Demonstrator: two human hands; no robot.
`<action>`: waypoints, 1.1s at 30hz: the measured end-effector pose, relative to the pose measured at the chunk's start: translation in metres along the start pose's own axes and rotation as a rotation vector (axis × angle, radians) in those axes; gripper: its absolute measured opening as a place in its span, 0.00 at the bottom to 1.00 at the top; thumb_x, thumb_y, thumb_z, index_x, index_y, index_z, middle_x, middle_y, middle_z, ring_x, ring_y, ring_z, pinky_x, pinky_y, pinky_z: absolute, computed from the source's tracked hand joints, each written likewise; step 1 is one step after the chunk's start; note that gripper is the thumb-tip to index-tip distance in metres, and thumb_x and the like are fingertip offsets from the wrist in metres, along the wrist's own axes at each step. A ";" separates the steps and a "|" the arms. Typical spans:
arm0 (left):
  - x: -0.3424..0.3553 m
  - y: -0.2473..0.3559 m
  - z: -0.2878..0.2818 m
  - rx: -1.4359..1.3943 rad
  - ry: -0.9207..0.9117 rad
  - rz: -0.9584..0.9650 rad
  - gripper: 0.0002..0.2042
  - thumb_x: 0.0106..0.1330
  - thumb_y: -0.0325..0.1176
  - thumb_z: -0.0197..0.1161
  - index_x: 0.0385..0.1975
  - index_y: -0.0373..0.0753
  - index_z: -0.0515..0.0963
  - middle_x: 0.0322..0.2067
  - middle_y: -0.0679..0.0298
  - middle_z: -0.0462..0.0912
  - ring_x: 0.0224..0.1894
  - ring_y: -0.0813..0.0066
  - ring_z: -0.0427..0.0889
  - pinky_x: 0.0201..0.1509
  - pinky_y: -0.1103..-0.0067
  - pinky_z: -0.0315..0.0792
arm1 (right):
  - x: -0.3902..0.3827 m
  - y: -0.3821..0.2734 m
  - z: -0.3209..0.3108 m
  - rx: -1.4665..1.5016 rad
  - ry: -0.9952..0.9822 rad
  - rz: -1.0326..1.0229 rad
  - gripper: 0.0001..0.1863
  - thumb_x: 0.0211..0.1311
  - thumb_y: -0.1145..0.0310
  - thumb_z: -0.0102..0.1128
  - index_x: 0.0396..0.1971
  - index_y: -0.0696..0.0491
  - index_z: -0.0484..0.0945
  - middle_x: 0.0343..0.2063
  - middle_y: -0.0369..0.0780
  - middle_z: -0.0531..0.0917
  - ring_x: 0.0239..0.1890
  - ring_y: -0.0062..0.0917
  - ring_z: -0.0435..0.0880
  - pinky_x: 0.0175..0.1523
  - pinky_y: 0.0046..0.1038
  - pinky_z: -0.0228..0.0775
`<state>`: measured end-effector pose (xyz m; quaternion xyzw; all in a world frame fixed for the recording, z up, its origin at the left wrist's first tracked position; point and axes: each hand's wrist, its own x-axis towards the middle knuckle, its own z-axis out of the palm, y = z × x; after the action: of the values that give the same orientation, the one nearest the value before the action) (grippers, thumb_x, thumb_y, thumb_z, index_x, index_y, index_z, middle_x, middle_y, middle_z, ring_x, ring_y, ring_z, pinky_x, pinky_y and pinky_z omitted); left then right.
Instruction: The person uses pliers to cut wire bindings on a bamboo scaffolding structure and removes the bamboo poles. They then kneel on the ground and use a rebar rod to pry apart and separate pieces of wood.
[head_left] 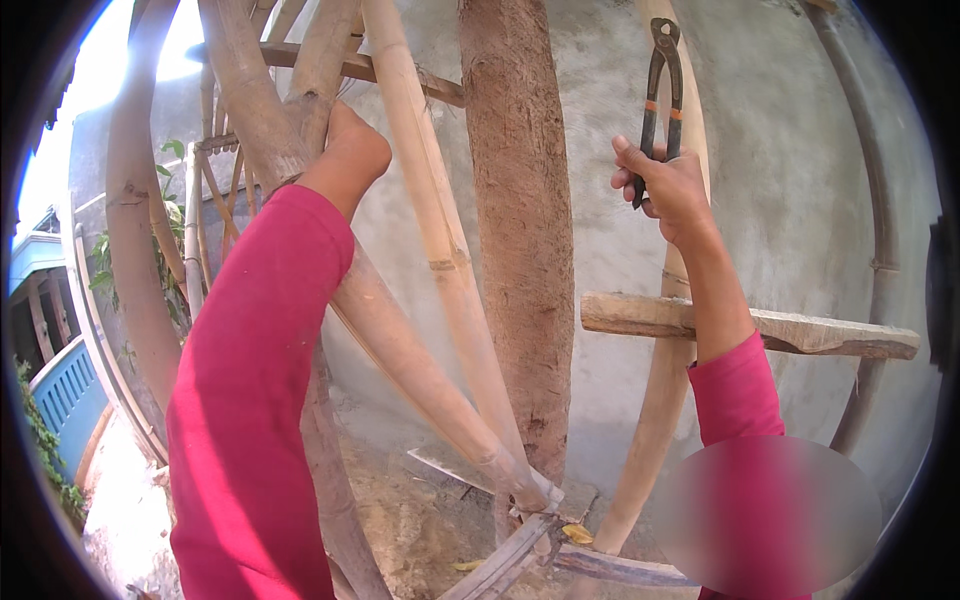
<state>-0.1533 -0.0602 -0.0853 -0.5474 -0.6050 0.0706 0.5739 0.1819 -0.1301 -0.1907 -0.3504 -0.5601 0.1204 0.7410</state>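
Note:
Raised at the upper right, my right hand point(668, 187) is closed around a pair of pincers point(657, 85). They have dark handles with orange bands, and their jaws point up in front of a bamboo pole point(690, 130). My left arm in a red sleeve reaches up to the left. There my left hand point(354, 150) is bent at the wrist against the crossing of thick bamboo poles point(250, 90). Its fingers are hidden behind the bamboo, so I cannot see what they grip.
A rough tree trunk point(518, 240) rises in the middle before a grey plastered wall point(780, 150). A wooden plank point(840, 335) runs across at the right. Slanting bamboo point(430, 370) meets other pieces low down. A blue railing point(65, 400) stands at the far left.

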 end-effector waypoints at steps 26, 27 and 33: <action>0.108 0.007 0.031 -1.639 0.554 -1.266 0.18 0.61 0.28 0.70 0.48 0.23 0.82 0.48 0.40 0.87 0.52 0.48 0.89 0.52 0.65 0.84 | -0.019 -0.014 -0.002 0.196 0.024 -0.109 0.16 0.67 0.59 0.75 0.28 0.57 0.86 0.18 0.37 0.84 0.18 0.17 0.78 0.25 0.21 0.68; 0.107 0.007 0.031 -1.567 0.543 -1.215 0.17 0.61 0.28 0.70 0.46 0.23 0.83 0.49 0.40 0.87 0.53 0.48 0.88 0.51 0.66 0.85 | -0.020 -0.013 -0.003 0.195 0.022 -0.107 0.17 0.67 0.59 0.75 0.28 0.57 0.86 0.18 0.37 0.84 0.18 0.17 0.78 0.25 0.21 0.69; 0.108 0.018 0.042 -1.744 0.348 -1.320 0.24 0.63 0.29 0.69 0.57 0.23 0.77 0.56 0.43 0.84 0.53 0.48 0.88 0.54 0.67 0.84 | -0.022 -0.012 -0.002 0.237 -0.001 -0.129 0.16 0.67 0.60 0.75 0.28 0.58 0.86 0.18 0.38 0.84 0.19 0.17 0.78 0.26 0.22 0.69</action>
<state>-0.1473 0.0501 -0.0452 -0.3365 -0.5312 -0.7775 -0.0064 0.1739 -0.1524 -0.1991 -0.2235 -0.5635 0.1381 0.7832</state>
